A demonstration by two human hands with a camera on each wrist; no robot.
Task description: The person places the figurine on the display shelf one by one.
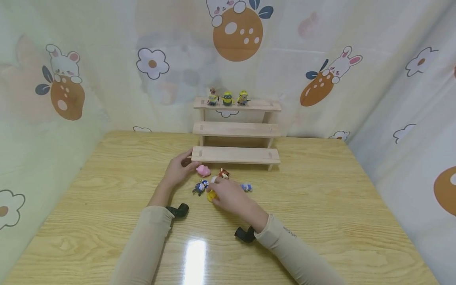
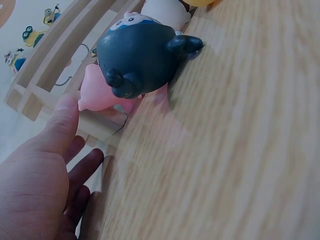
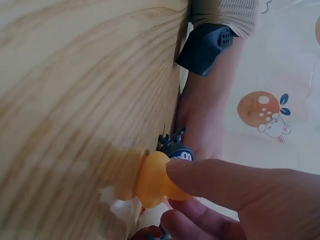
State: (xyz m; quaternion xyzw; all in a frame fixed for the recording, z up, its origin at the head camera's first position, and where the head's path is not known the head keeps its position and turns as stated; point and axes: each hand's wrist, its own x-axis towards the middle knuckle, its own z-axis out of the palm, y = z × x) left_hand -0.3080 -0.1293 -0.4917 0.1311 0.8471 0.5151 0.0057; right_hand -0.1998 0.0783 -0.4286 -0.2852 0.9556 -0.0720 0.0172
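Observation:
My right hand (image 1: 231, 196) reaches over a group of small toy figures and pinches a yellow figure (image 3: 151, 177), thumb on one side and fingers on the other. The figure is low, close over the wooden table (image 1: 303, 206). My left hand (image 1: 178, 170) is at the left end of the lowest shelf step (image 1: 235, 155), fingers loosely bent. Its thumb points toward a pink figure (image 2: 97, 90). Between the hands lies a dark blue figure (image 1: 199, 188). A white figure (image 2: 167, 12) is partly hidden by my right hand in the head view.
Near the right hand lie a brown-red figure (image 1: 224, 173) and a light blue figure (image 1: 246, 187). Behind them stands a three-step wooden shelf (image 1: 236, 128); a row of Minion figures (image 1: 227, 99) stands on its top step. A patterned curtain (image 1: 171, 107) hangs behind.

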